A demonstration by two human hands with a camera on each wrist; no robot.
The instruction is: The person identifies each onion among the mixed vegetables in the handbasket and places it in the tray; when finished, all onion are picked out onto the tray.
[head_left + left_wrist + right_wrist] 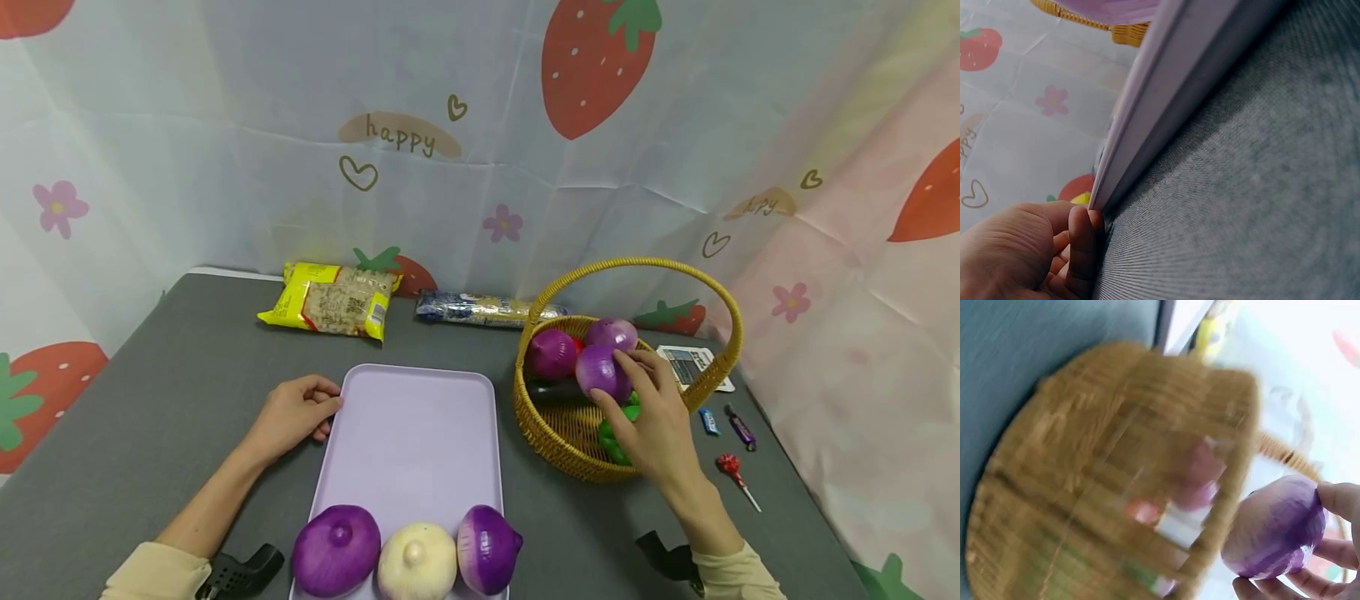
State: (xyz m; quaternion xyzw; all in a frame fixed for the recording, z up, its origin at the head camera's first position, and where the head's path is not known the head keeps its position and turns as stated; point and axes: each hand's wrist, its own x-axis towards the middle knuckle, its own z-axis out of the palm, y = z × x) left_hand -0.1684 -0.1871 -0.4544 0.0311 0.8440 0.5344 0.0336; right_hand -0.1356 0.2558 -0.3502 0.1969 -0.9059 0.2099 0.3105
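My right hand [654, 421] grips a purple onion [602, 373] between thumb and fingers, at the top of a yellow wicker basket [551, 437]. In the right wrist view that onion [1275, 528] is up beside the basket's rim. Two more purple onions [552, 354], a dark eggplant [557, 392], a green pepper [613, 442] and a partly hidden red item lie in the basket. My left hand [294, 417] pinches the left rim of a pale lilac tray [416, 442]. On its near end sit two purple onions [337, 550] with a white onion [417, 560] between them.
Behind the tray lie a yellow bag of grain [333, 298] and a long shiny packet [480, 309]. Right of the basket are a white-framed card [693, 367], two small wrapped candies [741, 427] and a red lollipop [731, 468]. The basket's tall handle [637, 262] arches over it.
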